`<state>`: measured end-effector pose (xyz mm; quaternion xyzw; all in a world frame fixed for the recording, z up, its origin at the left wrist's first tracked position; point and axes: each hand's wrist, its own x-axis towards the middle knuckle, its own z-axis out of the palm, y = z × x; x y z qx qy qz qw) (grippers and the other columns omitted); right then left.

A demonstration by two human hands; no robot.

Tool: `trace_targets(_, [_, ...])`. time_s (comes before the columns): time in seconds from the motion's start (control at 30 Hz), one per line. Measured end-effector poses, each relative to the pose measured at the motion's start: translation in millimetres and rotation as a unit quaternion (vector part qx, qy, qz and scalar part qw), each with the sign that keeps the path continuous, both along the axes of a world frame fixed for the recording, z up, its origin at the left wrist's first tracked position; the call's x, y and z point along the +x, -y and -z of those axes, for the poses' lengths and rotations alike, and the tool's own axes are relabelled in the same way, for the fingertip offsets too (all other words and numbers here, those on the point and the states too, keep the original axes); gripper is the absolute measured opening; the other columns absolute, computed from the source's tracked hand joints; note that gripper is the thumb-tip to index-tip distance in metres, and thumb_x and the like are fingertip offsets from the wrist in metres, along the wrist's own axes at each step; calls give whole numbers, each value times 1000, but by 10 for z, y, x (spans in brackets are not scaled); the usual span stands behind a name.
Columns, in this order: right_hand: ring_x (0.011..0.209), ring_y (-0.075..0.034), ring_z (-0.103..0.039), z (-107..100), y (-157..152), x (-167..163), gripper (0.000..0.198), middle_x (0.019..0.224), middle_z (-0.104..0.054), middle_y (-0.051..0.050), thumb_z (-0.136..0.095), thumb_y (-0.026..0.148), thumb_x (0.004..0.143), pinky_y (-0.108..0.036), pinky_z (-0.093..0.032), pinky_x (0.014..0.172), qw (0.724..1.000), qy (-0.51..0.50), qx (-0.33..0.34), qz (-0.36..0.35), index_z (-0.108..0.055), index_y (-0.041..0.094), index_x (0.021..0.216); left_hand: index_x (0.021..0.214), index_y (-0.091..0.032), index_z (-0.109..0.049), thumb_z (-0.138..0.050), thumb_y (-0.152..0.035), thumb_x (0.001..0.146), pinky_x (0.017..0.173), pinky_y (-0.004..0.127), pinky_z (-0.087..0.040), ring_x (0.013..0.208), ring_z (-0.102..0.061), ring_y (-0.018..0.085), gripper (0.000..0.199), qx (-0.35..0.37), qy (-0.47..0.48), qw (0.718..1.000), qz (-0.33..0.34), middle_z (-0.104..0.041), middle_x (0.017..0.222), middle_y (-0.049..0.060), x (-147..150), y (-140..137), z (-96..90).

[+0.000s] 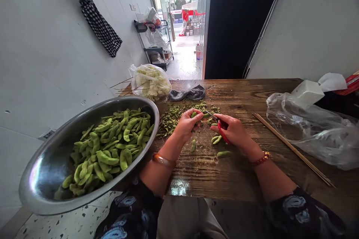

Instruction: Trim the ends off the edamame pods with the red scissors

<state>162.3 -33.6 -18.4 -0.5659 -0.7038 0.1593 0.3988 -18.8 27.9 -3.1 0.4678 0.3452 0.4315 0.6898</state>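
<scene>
My left hand [188, 124] is closed around green edamame pods [193, 115], one of them poking out above the fingers. Red-handled scissors [223, 133] are gripped in my right hand [234, 130], their blades pointing left at a pod by my left fingertips. Below the hands, several loose pods [223, 154] lie on the wooden table. A heap of cut-off pod tips [171, 117] spreads behind and to the left of my left hand. To the left stands a large steel bowl [153, 114] holding many edamame pods [108, 153].
A clear bag of cauliflower [151, 82] and a grey cloth [187, 93] lie at the table's back. On the right are thin wooden sticks [291, 149], a crumpled plastic bag [314, 127] and a white box [307, 92]. A shelf cart [158, 48] stands near the doorway.
</scene>
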Motion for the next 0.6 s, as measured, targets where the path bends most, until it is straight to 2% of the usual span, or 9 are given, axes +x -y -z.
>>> trace_targets(0.23, [63,-16,-55,-5,-2,-2,56,74,-63,-3,-64,54,78,-28,-46,61,1000,0,-3,2,-64,15,118,76,-15,-56,-79,-34,63,35,15,-20,39,-42,3,33,15,-16,1000,12,-52,53,-6,-2,-7,18])
trace_targets(0.6, [62,-14,-51,19,-18,7,57,77,-60,-3,-65,54,78,-27,-45,62,1000,-4,6,-21,-62,13,117,76,-15,-54,-80,-35,61,35,15,-20,40,-42,3,35,2,-16,1000,18,-55,58,-5,9,16,-2])
